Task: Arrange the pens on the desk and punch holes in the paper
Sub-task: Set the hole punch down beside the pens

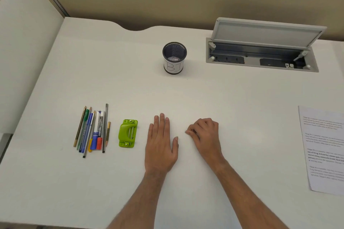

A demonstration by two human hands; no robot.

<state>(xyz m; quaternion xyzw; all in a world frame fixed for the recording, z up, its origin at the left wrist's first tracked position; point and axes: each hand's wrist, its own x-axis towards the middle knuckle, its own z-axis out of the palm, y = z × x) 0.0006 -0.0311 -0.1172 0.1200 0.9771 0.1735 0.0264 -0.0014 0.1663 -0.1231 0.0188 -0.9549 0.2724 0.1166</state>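
Several pens and pencils (pixel 92 130) lie side by side on the white desk (pixel 186 98) at the left. Just right of them sits a green hole punch (pixel 127 133). A black mesh pen cup (pixel 174 58) with a white label stands empty at the back centre. A printed sheet of paper (pixel 324 147) lies at the right edge, partly cut off by the frame. My left hand (pixel 161 144) rests flat on the desk, fingers together, just right of the punch. My right hand (pixel 204 134) rests beside it with fingers curled under, holding nothing.
An open cable hatch (pixel 262 55) with its grey lid raised is set into the desk at the back right. A beige partition wall runs behind the desk. A white side panel (pixel 24 42) stands at the left.
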